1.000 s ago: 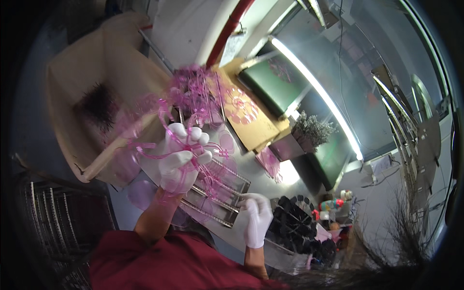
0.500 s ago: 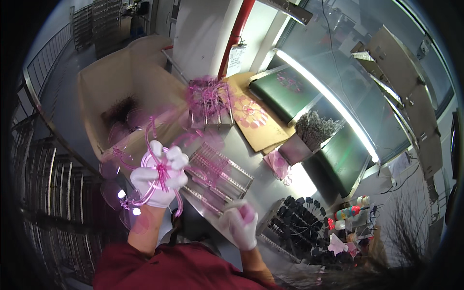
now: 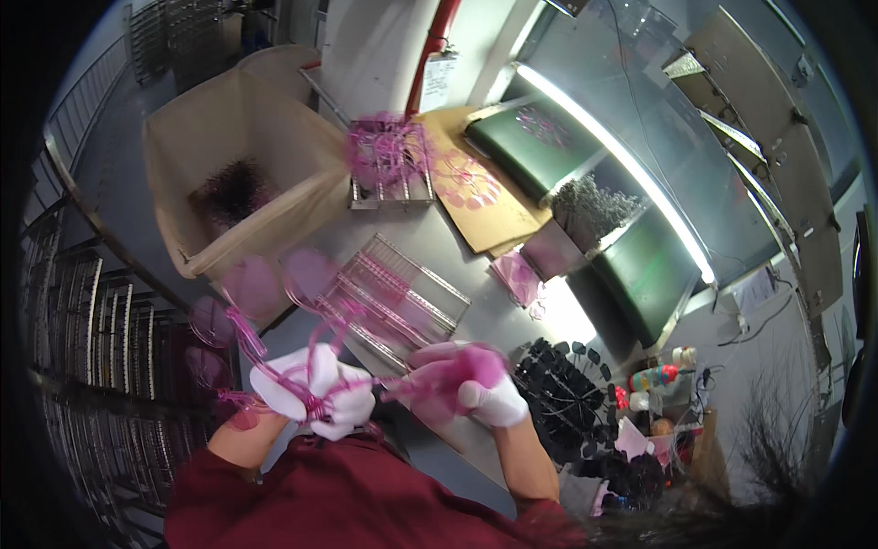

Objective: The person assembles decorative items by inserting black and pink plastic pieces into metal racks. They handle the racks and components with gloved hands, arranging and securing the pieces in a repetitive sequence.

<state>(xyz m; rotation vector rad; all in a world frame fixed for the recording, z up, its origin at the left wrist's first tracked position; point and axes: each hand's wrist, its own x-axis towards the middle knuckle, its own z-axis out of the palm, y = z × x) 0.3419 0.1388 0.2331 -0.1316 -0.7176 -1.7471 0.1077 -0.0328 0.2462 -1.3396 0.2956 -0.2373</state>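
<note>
White gloves cover both my hands. My left hand [image 3: 320, 389] is closed around the middle of a pink see-through lens sprue [image 3: 249, 337], whose thin runners fan out from the fist. Several round tinted lenses [image 3: 251, 285] hang at the runner ends, mostly on the left and far sides. My right hand [image 3: 489, 393], to the right and a little blurred, pinches a pink lens [image 3: 437, 400] at the end of a runner from the same sprue. A deeper pink patch shows at its fingers; I cannot make out what it is.
A metal wire rack [image 3: 402, 288] lies on the steel table just beyond my hands. Farther off, another rack [image 3: 391, 188] bears tangled pink sprues. A large beige bin [image 3: 274, 233] stands left. Black pieces [image 3: 562, 403] crowd the right, near a bright tube lamp [image 3: 622, 174].
The sprue has come nearer my body with my left hand, which has closed further around its centre. My right hand has moved up and right and now grips one of its lenses.
</note>
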